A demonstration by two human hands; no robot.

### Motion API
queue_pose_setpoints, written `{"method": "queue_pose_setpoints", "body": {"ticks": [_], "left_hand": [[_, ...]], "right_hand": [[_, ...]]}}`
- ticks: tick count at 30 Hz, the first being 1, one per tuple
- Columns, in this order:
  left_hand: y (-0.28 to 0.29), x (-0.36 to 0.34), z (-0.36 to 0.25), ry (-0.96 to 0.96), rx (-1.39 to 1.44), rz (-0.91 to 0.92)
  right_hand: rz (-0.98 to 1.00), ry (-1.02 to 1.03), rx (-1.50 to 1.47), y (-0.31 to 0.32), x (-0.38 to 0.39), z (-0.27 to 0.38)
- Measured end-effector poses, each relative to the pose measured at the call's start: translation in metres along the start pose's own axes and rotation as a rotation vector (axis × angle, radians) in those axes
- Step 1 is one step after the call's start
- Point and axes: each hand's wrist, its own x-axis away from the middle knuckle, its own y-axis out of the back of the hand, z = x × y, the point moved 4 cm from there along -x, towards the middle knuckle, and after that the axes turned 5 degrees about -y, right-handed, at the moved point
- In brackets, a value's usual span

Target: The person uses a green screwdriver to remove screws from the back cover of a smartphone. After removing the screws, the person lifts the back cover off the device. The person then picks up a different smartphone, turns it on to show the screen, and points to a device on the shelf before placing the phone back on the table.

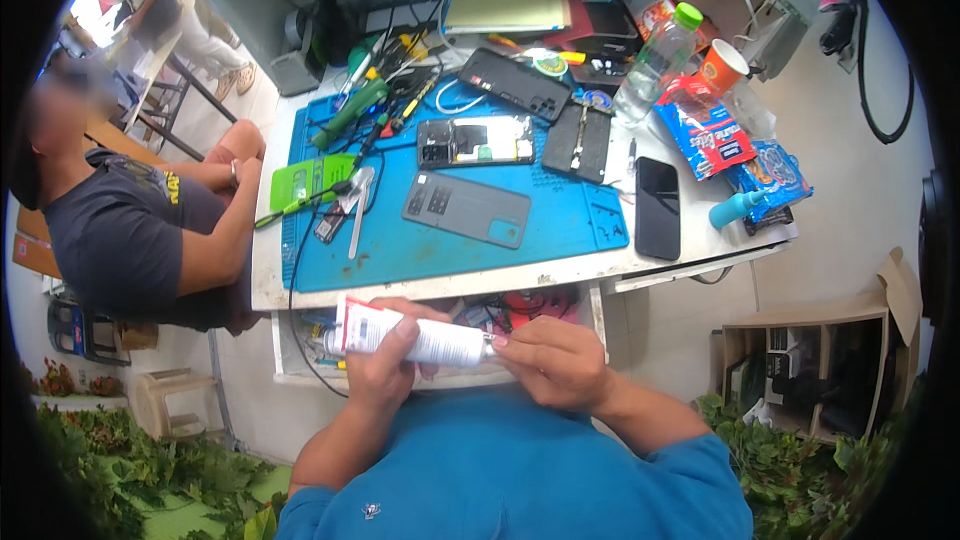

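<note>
My left hand (380, 365) is wrapped round a white squeeze tube (442, 342) with a red-trimmed flat end, held lying sideways above the open drawer. At the tube's narrow tip, the fingers of my right hand (560, 360) are pinched together; they hide most of the tip. On the blue repair mat (380, 250) beyond my hands lies a grey phone back cover (467, 208) with a camera cutout. Behind it sits an opened phone (476, 142) with its insides bare. A dark phone part (513, 83) and a dark flat block (578, 143) lie beside it.
A black phone (657, 208), a clear bottle (655, 65), an orange cup (722, 67) and snack packs (705, 128) are on the right. Screwdrivers and a green tool (350, 112) crowd the back left. The drawer (590, 325) stands pulled out. Another person (150, 230) sits at left.
</note>
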Motion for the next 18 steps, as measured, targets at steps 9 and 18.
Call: {"method": "queue_pose_setpoints", "body": {"ticks": [9, 18], "left_hand": [[-0.006, -0.007, -0.02, -0.317, -0.292, 0.439], [0.041, -0.004, 0.01, 0.037, 0.053, -0.285]], "right_hand": [[0.657, -1.08, -0.973, -0.004, 0.014, -0.019], [0.014, -0.131, 0.184, 0.022, 0.01, -0.005]]}}
